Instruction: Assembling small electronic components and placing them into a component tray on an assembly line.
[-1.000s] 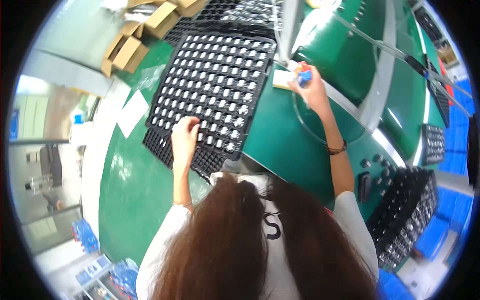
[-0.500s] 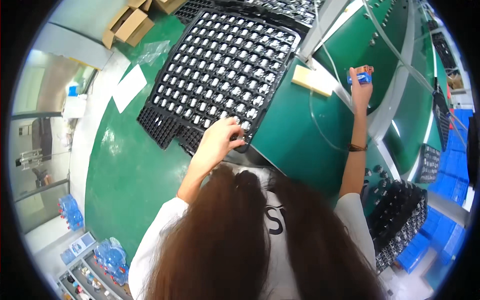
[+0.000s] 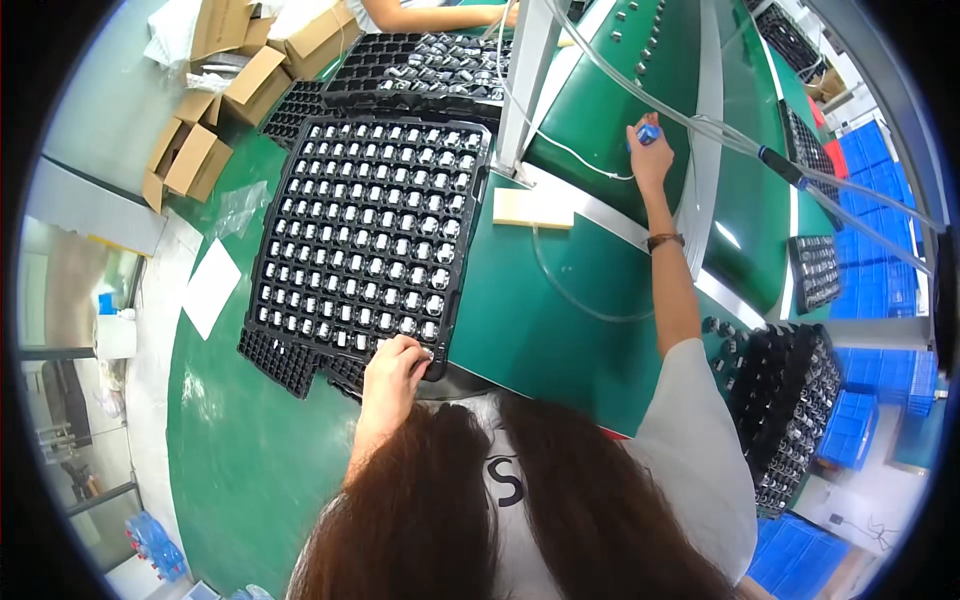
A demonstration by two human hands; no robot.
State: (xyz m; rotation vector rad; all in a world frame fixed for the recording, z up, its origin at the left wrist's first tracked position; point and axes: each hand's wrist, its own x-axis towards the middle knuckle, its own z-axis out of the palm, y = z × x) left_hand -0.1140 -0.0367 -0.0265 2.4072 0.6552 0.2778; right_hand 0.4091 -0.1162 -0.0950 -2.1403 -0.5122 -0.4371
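Observation:
A black tray (image 3: 350,235), its pockets filled with rows of small silvery metal parts, lies in front of me to the left. My left hand (image 3: 390,380) is at the tray's near right corner, fingers bent and pressed together by the last pocket; whatever they pinch there is too small to make out. Farther out on the right, my right hand (image 3: 652,158) is closed around a small blue block (image 3: 649,133), held over a green conveyor belt (image 3: 585,110). The fingers cover part of the block.
A pale yellow block (image 3: 533,208) with a thin tube lies right of the tray. Behind stand another loaded tray (image 3: 440,65), a metal post (image 3: 528,90) and a co-worker's arm (image 3: 450,17). Stacked trays (image 3: 785,420) and blue crates (image 3: 855,425) are at right, cardboard boxes (image 3: 255,85) far left.
My view has shifted, bringing a co-worker's arm in at the top. The right hand has moved farther out over the belt with the block. The left hand stays at the tray's corner.

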